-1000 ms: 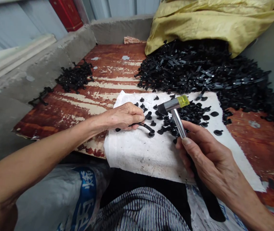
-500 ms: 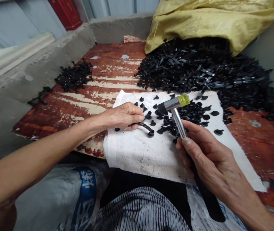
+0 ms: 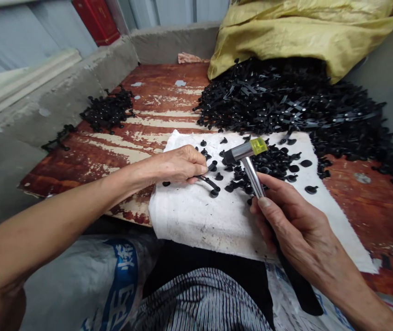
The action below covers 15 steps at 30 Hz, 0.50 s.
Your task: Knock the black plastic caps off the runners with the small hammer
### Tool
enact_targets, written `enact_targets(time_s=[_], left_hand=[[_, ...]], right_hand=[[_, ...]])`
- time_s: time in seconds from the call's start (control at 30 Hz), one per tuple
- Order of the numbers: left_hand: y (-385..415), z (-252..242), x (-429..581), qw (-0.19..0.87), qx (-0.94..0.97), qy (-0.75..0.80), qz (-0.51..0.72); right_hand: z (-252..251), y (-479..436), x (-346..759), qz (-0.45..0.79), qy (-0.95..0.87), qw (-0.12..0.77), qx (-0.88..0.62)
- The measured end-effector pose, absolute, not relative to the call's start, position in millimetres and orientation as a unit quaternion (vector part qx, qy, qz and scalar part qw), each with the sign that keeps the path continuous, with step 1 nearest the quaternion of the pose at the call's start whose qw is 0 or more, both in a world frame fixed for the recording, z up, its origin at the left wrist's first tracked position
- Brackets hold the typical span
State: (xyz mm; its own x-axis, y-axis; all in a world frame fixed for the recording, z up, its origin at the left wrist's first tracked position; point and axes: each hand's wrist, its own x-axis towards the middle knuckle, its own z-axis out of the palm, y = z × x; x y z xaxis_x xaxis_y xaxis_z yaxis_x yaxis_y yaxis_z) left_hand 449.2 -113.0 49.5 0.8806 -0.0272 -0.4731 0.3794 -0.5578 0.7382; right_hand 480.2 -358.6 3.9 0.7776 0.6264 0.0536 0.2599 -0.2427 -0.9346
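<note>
My left hand [image 3: 184, 164] is closed on a black jointed bracket [image 3: 210, 184] with small suction cups at its ends, low over a white cloth. Most of that bracket is hidden by the fingers. In my right hand [image 3: 291, 220] is a mallet [image 3: 246, 151] with a metal head, one black face and one yellow face; the fingers wrap its shaft where chrome meets the black handle. The mallet head is raised to the right of the bracket, apart from it. Loose black suction cups [image 3: 275, 161] lie scattered on the white cloth [image 3: 210, 225] behind and beneath the mallet.
A large heap of black jointed brackets [image 3: 251, 96] spills from a yellow sack [image 3: 272, 37] at the back right. A smaller pile of brackets [image 3: 108, 110] lies at the left on the worn red-brown board [image 3: 162, 78]. A low concrete ledge [image 3: 89, 78] borders the board.
The mallet and my right hand have shifted slightly left. My left hand keeps its hold on the bracket with hardly any movement.
</note>
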Motion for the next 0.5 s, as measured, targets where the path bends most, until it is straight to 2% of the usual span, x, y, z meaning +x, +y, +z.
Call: enact_targets(time_s=[0.1, 0.23, 0.5], left_hand=[[-111, 47, 447, 0.485, 0.839, 0.098, -0.225], [-111, 48, 448, 0.453, 0.861, 0.091, -0.213], [-107, 42, 449, 0.49, 0.834, 0.106, -0.231]], right_hand=[[5, -358, 481, 0.171, -0.294, 0.535, -0.774], [6, -356, 482, 0.145, -0.32, 0.505, -0.789], [27, -351, 490, -0.034, -0.453, 0.393, -0.799]])
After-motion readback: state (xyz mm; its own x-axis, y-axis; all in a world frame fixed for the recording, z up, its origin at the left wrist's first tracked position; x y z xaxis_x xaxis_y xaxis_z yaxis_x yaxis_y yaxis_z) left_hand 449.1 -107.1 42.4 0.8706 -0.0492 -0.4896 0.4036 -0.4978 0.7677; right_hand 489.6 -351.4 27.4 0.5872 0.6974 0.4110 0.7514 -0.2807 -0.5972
